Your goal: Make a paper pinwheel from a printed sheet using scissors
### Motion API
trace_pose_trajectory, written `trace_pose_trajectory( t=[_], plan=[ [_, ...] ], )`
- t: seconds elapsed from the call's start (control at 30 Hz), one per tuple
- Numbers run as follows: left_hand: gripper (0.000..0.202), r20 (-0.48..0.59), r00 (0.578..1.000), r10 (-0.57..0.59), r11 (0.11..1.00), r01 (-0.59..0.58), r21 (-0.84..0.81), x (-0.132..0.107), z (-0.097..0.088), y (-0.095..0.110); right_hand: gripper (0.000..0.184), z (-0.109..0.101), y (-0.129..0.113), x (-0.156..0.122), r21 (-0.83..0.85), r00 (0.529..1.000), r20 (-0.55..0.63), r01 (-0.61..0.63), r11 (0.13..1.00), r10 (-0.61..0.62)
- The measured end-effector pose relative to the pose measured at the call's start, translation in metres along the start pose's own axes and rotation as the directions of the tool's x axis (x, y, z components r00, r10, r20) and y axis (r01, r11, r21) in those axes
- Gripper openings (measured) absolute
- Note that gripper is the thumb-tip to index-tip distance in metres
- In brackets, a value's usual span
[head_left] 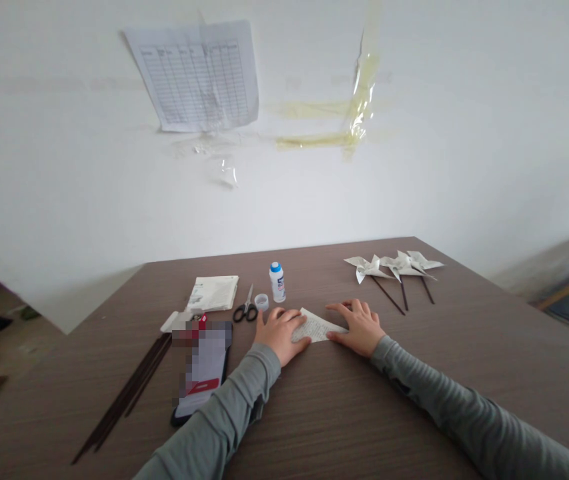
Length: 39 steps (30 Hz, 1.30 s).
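A small printed piece of paper [314, 327], folded to a triangle, lies on the table between my hands. My left hand [280, 335] is over its left side, with thumb and fingers closed on that end. My right hand [360, 328] is at the right corner; its thumb touches the paper while the index finger and the others are apart from it. Just beyond my left hand are a white glue bottle [277, 285] with a blue cap, a clear round cap or small cup [261, 302], and black-handled scissors [247, 308].
Several paper pinwheels [399, 265] on dark sticks lie at the back right. At left are a stack of paper squares [214, 292], a small white-and-red packet [179, 321], dark sticks [129, 393] and a phone [207, 373] beside my left forearm. A wall [289, 207] stands behind the table.
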State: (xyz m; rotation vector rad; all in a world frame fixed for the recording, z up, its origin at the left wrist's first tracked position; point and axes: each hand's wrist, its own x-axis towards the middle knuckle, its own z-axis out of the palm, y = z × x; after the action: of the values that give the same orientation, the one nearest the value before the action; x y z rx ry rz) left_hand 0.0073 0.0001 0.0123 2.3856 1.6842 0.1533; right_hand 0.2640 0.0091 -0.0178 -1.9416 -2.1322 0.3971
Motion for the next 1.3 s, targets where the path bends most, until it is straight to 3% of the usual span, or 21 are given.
trace_pose_trajectory(
  t=[0.13, 0.4, 0.53, 0.77, 0.83, 0.93, 1.1, 1.3],
  plan=[
    [0.056, 0.026, 1.0, -0.012, 1.0, 0.012, -0.002, 0.003, 0.001, -0.003, 0.082, 0.001, 0.014, 0.007, -0.01, 0.999, 0.048, 0.001, 1.0, 0.0],
    [0.054, 0.011, 1.0, 0.001, 1.0, -0.001, -0.009, 0.004, 0.004, -0.005, 0.097, 0.01, 0.035, 0.019, -0.021, 0.999, 0.032, -0.027, 0.999, 0.028],
    [0.055, -0.004, 1.0, 0.007, 1.0, -0.007, -0.015, 0.003, 0.004, -0.004, 0.106, 0.015, 0.042, 0.022, -0.018, 0.999, -0.033, -0.031, 0.999, 0.03],
    [0.053, -0.055, 0.998, 0.029, 0.999, -0.031, -0.026, 0.002, 0.011, -0.009, 0.105, 0.013, 0.056, 0.027, -0.017, 0.999, -0.017, 0.027, 0.999, -0.028],
    [0.052, -0.07, 0.997, 0.039, 0.998, -0.042, -0.038, 0.002, 0.012, -0.009, 0.101, 0.008, 0.06, 0.03, 0.043, 0.998, -0.011, 0.057, 0.997, -0.056],
    [0.055, 0.001, 1.0, 0.005, 0.999, -0.005, -0.036, 0.002, 0.008, -0.006, 0.084, 0.001, 0.064, 0.032, 0.185, 0.993, -0.026, 0.116, 0.976, -0.113],
    [0.06, 0.049, 0.998, -0.033, 0.999, 0.034, -0.019, 0.003, 0.0, 0.004, 0.046, 0.008, 0.045, 0.025, 0.23, 0.971, -0.122, 0.228, 0.946, -0.204],
    [0.058, 0.04, 0.999, -0.031, 0.999, 0.032, -0.007, 0.0, -0.001, 0.009, 0.056, 0.022, 0.002, 0.007, 0.064, 0.976, -0.059, 0.215, 0.974, -0.212]
  ],
)
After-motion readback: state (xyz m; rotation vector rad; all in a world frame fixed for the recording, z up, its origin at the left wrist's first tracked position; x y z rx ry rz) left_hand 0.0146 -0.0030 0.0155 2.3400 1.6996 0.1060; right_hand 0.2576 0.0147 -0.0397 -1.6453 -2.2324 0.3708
